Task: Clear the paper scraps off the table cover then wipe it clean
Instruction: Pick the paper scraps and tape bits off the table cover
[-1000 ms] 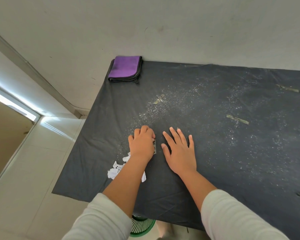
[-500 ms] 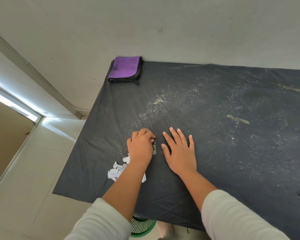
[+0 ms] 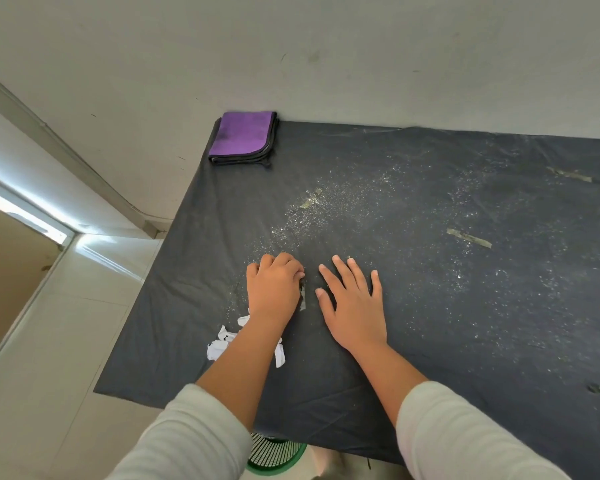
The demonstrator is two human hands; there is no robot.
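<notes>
A dark table cover [image 3: 430, 323] is dusted with fine white specks and bears a few thin grey-green strips [image 3: 468, 238]. My left hand [image 3: 274, 289] has its fingers curled and pinches the top end of a small grey strip [image 3: 302, 301] lying on the cover. Just to the right, my right hand [image 3: 355, 306] presses flat on the cover with fingers spread. White paper scraps [image 3: 222, 342] lie in a small heap under my left forearm, near the cover's left edge. A folded purple cloth [image 3: 243, 136] sits at the far left corner.
A green mesh basket [image 3: 274, 457] stands on the floor below the near table edge. A grey wall runs along the far side of the table. Pale floor tiles lie to the left.
My left hand has curled tighter and drawn slightly back toward me at the small strip. My right hand has stayed flat in place.
</notes>
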